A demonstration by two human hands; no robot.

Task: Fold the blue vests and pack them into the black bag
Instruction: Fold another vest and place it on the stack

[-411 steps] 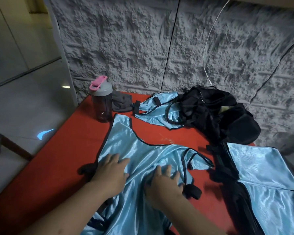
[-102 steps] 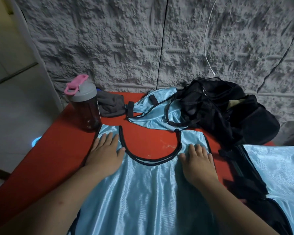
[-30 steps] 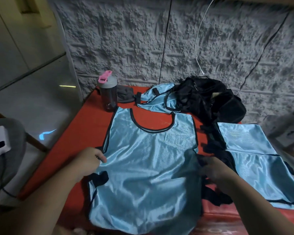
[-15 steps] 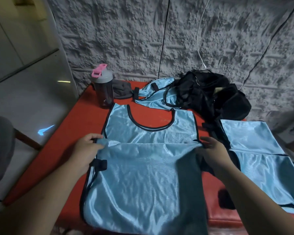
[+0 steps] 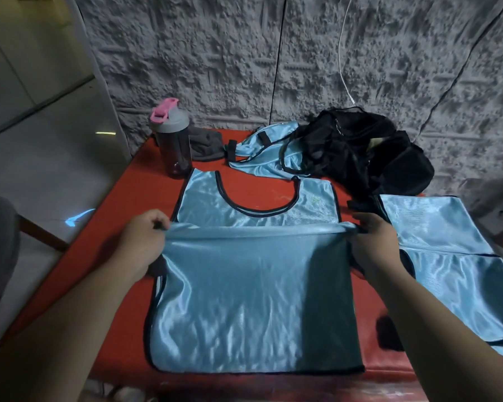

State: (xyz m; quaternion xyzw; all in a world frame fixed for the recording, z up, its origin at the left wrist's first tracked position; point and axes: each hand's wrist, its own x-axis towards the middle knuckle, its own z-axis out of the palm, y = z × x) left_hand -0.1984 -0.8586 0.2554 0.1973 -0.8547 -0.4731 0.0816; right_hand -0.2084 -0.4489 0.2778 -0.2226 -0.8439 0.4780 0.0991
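Under both hands, red table (image 5: 122, 216) runs back to a rough grey wall (image 5: 215, 59). Blue vest (image 5: 253, 285) lies flat across table centre, its near part doubled over into a fold line stretched between the fingers; neck opening sits just beyond the fingertips. Second vest (image 5: 447, 256) lies folded just right of the right hand, flat on the table. Black bag (image 5: 369, 152) sits well beyond the right fingers, against the wall, slumped. Crumpled vest (image 5: 262, 152) lies beyond the fingers, touching the bag's left side. Left hand (image 5: 143, 242) pinches the fold's left end, fingers clenched on the fabric. Right hand (image 5: 375, 245) grips the fold's right end the same way. Shaker bottle (image 5: 173, 140) with pink cap stands upright beyond the left fingers; grey cloth (image 5: 206, 146) bunched just right of it.
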